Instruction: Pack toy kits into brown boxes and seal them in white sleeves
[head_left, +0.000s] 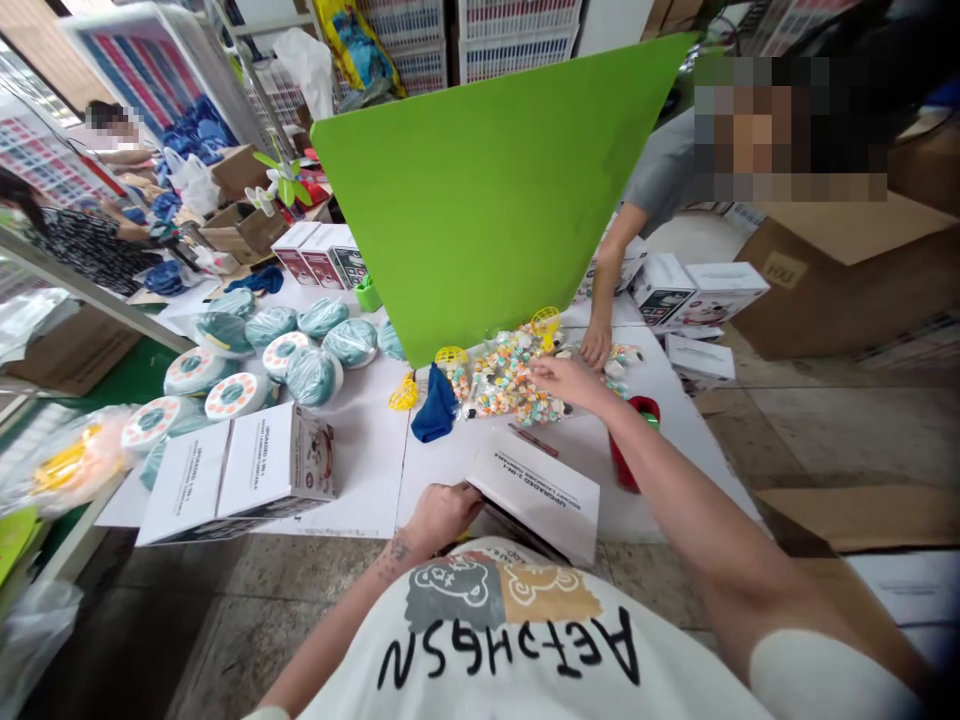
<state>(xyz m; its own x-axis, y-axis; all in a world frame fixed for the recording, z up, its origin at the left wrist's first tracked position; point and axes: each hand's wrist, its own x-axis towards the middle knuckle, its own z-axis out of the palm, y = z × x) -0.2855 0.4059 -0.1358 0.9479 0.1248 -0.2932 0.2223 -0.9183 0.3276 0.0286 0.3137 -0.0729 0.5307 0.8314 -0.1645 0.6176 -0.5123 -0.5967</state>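
Close to my body, my left hand (446, 515) grips the left end of a white printed box (534, 492); its fingertips are partly hidden at the box edge. My right hand (568, 380) reaches out over clear bags of small coloured pieces (510, 375), fingers stretched and apart, with nothing visible held in them. A blue cloth pouch (435, 408) lies left of the bags. Yellow plastic baskets (403, 393) are beside and on the pile. Right of the box is a red roll-shaped object (624, 468), partly covered by my forearm.
A co-worker's hand (598, 342) touches the bags near mine. A green board (495, 190) stands upright behind the pile. Several plastic-wrapped teal and white round units (311, 375) and two white boxes (259, 460) occupy the left. An open carton (847, 270) stands at right.
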